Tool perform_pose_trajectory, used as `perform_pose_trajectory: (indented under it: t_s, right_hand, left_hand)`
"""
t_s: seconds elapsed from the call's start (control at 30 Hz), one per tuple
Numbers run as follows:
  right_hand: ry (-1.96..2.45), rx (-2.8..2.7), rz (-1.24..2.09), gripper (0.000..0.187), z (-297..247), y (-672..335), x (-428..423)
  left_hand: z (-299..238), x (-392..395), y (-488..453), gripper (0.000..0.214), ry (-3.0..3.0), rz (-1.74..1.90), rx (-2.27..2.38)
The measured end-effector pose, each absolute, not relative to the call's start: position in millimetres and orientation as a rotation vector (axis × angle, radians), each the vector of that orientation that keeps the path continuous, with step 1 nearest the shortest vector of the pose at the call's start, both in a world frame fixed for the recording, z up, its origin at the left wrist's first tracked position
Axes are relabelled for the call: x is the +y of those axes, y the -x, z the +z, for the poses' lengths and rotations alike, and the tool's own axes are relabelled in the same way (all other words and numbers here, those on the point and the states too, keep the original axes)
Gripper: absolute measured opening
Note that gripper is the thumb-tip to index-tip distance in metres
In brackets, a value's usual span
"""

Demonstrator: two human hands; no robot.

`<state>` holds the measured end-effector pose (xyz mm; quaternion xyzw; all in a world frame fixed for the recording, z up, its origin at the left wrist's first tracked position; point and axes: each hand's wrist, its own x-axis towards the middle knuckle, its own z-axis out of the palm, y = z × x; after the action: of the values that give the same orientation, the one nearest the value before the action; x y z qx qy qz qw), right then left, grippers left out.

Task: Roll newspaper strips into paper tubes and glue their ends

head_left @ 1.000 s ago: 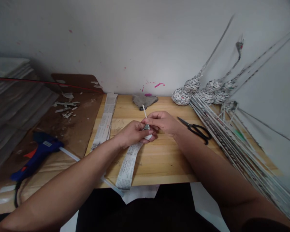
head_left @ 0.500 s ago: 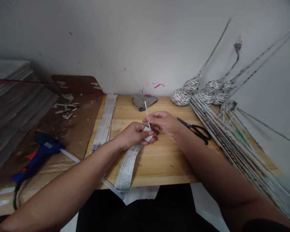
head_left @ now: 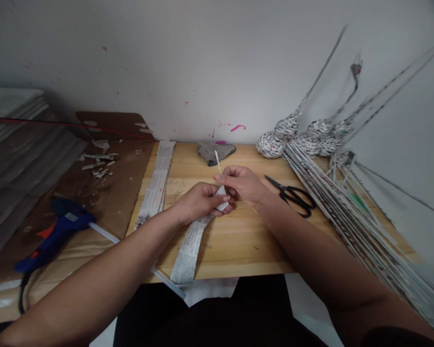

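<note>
Between thumb and fingers, my left hand [head_left: 201, 200] pinches the upper end of a newspaper strip [head_left: 187, 250], whose free tail hangs down toward the table's front edge. At that end the paper is folded to a point. My right hand [head_left: 240, 183] is closed with thumb and forefinger on a thin white stick [head_left: 217, 161], which sticks up above the fingers. The stick's lower end meets the paper between my hands and is partly hidden. Black-handled scissors [head_left: 294, 195] lie just right of my right hand.
More newspaper strips [head_left: 157, 178] lie at the left of the wooden table [head_left: 246, 246]. A blue glue gun [head_left: 56, 233] rests on cardboard at far left. A grey cloth [head_left: 206, 152] sits by the wall. Woven paper balls [head_left: 271, 144] and rolled paper sticks [head_left: 332, 207] stand right.
My right fingers have turned slightly around the white stick, which leans a little more left. The paper's folded tip shows more plainly over my left fingers. Both hands stay in nearly the same place.
</note>
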<state>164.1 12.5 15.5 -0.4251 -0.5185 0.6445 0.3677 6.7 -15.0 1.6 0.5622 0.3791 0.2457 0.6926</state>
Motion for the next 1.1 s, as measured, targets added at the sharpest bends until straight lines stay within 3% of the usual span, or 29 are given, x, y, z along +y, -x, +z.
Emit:
perform_pose_trajectory:
  t_s: [0.37,0.57,1.1]
  right_hand:
    - [0.969,-1.537,1.699,0.035,17,-176,18]
    - [1.071,-1.296,1.670,0.044,15,-169,15]
    - [1.002,-1.442,1.795,0.039,15,-175,18]
  left_hand:
    - [3,-14,-5,0.035,-1.224,0.558,0.872]
    - [0,-16,-5,0.029,-1.261,0.524,0.845]
    - [2,-16,-4,0.029,-1.242,0.489,0.844]
